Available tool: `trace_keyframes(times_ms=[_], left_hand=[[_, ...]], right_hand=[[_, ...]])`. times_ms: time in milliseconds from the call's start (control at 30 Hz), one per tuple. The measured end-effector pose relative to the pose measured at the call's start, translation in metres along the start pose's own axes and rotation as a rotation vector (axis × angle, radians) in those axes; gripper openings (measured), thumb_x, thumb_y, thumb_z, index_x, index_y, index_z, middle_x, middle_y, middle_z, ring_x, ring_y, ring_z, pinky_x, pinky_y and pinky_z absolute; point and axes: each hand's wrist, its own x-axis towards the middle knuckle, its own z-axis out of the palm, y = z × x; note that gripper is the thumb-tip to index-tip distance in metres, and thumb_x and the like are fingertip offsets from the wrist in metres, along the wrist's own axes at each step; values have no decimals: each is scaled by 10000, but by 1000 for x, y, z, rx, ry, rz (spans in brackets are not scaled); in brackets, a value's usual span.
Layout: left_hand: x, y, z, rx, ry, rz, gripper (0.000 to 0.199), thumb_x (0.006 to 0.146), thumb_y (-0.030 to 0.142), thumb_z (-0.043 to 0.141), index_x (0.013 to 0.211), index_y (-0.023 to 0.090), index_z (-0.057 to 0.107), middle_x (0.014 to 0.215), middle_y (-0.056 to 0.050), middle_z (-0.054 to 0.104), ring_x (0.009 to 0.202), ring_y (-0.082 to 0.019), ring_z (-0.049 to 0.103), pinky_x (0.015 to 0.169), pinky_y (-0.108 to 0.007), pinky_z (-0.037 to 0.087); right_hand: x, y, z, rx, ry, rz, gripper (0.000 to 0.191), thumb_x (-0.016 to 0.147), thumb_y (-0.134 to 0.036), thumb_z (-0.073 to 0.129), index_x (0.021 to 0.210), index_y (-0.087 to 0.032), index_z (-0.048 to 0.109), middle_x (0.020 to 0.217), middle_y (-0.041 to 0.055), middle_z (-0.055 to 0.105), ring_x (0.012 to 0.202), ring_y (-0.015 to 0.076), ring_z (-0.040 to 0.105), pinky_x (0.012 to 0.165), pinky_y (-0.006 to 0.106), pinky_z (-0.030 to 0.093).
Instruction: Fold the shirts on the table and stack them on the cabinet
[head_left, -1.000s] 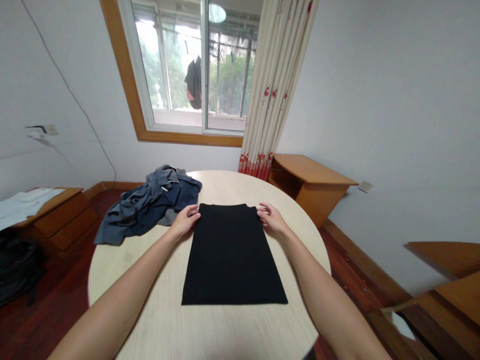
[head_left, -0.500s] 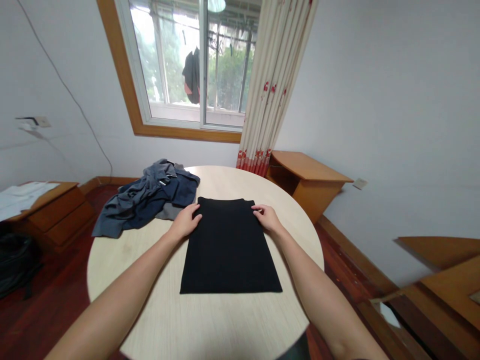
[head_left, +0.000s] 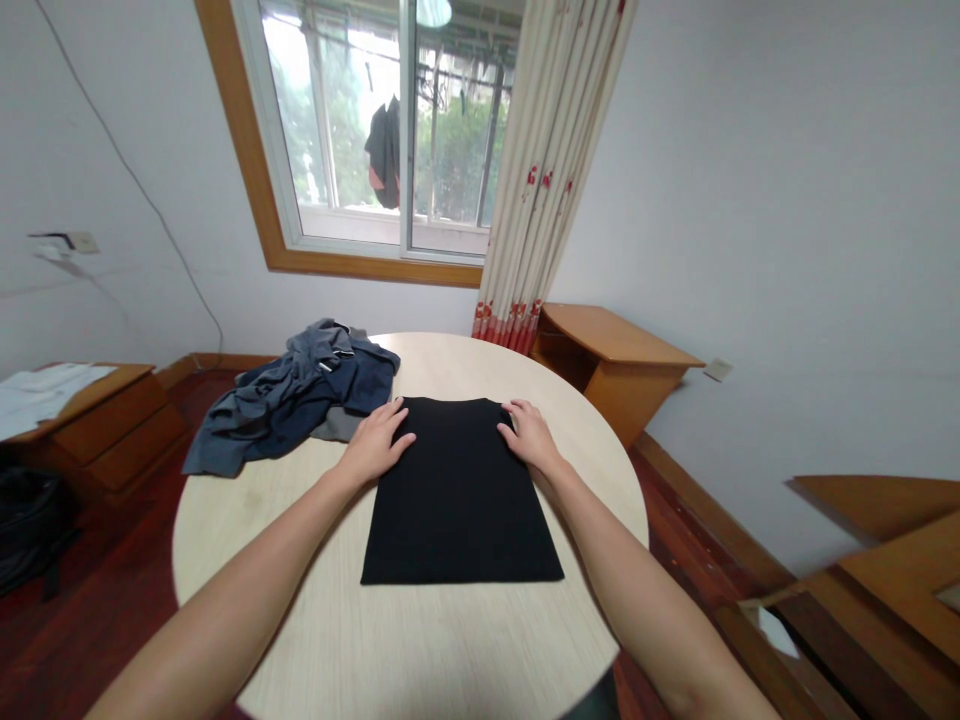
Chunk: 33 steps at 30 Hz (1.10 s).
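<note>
A black garment (head_left: 461, 500), folded into a flat, neat panel, lies on the round pale wooden table (head_left: 420, 640). Its exact kind cannot be told from the folded shape. My left hand (head_left: 377, 440) rests on its far left corner, fingers spread, thumb lying on the cloth. At the far right corner, my right hand (head_left: 531, 434) touches the edge with its fingers apart and thumb on the fabric. Neither hand grips the cloth. Left of my left hand is a loose heap of grey and navy clothes (head_left: 300, 400).
Behind the table stand a window (head_left: 390, 130) and a cream curtain (head_left: 547, 160) with red flowers. A brown wooden desk (head_left: 615, 345) is at the back right. On the left are a wooden drawer cabinet (head_left: 124, 430) and a black bag (head_left: 30, 530).
Both hands have moved slightly inward onto the black garment, and their fingers have spread flatter over its far corners. The garment's far edge shifted a little; the clothes heap stayed put.
</note>
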Motion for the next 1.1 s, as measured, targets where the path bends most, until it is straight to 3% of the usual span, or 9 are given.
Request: trace_keyframes(times_ms=[67, 167, 267, 367, 567, 800, 900, 967, 1100], left_hand=[[-4, 16, 2, -51, -42, 97, 545, 937, 470, 534, 1409, 200, 567, 1591, -117, 390, 1481, -307, 328, 1224, -502, 207], [-10, 37, 12, -73, -174, 182, 557, 954, 511, 502, 1448, 257, 529, 1607, -87, 363, 1512, -302, 264, 1226, -546, 140], [-9, 41, 20, -40, -303, 158, 601, 957, 546, 474, 1487, 263, 481, 1626, -86, 308, 1531, -304, 203, 1218, -571, 108], [-1, 27, 20, -16, -336, 61, 626, 940, 563, 487, 1486, 257, 485, 1631, -95, 286, 1535, -316, 179, 1215, -576, 83], [15, -6, 17, 22, -280, -66, 672, 943, 563, 455, 1517, 213, 437, 1636, -114, 260, 1540, -299, 165, 1224, -531, 88], [13, -11, 21, 9, -211, -108, 622, 941, 527, 456, 1464, 193, 506, 1621, -121, 304, 1524, -305, 227, 1221, -508, 138], [7, -13, 13, -13, -182, -92, 577, 925, 512, 481, 1388, 183, 586, 1590, -130, 384, 1485, -316, 324, 1205, -467, 225], [2, -13, 5, -14, -147, -84, 540, 885, 508, 546, 1304, 185, 652, 1516, -146, 496, 1407, -324, 443, 1166, -426, 309], [-6, -12, -11, -49, -122, -267, 392, 754, 488, 705, 1017, 200, 748, 1058, -163, 744, 1029, -357, 682, 928, -417, 484]], right_hand=[[-5, -21, 0, -40, -36, -121, 493, 925, -376, 567, 1379, -185, 588, 1504, 156, 480, 1393, 299, 419, 1163, 491, 306], [-14, -50, 10, -17, -225, -280, 574, 955, -482, 530, 1475, -241, 494, 1600, 108, 371, 1485, 294, 304, 1209, 536, 201], [-17, -62, 23, -27, -380, -295, 634, 972, -556, 474, 1529, -259, 415, 1635, 92, 297, 1523, 289, 226, 1223, 564, 120], [-11, -56, 27, -65, -428, -185, 666, 990, -591, 405, 1558, -247, 356, 1649, 90, 254, 1537, 279, 181, 1226, 563, 96], [13, -28, 26, -106, -425, -6, 698, 993, -614, 362, 1580, -241, 301, 1664, 82, 197, 1544, 273, 155, 1227, 550, 103], [19, 7, 20, -113, -283, 223, 650, 1008, -552, 364, 1530, -166, 400, 1621, 158, 305, 1512, 325, 249, 1202, 582, 147], [13, 16, 5, -132, -206, 230, 512, 985, -480, 456, 1353, -155, 599, 1498, 192, 497, 1399, 330, 440, 1134, 504, 312], [8, 18, -7, -169, -162, 241, 401, 939, -462, 537, 1140, -162, 710, 1294, 189, 657, 1208, 313, 599, 993, 406, 437], [-2, 17, -27, -141, -204, 368, 347, 865, -503, 628, 771, -185, 728, 821, 130, 744, 783, 250, 685, 692, 320, 462]])
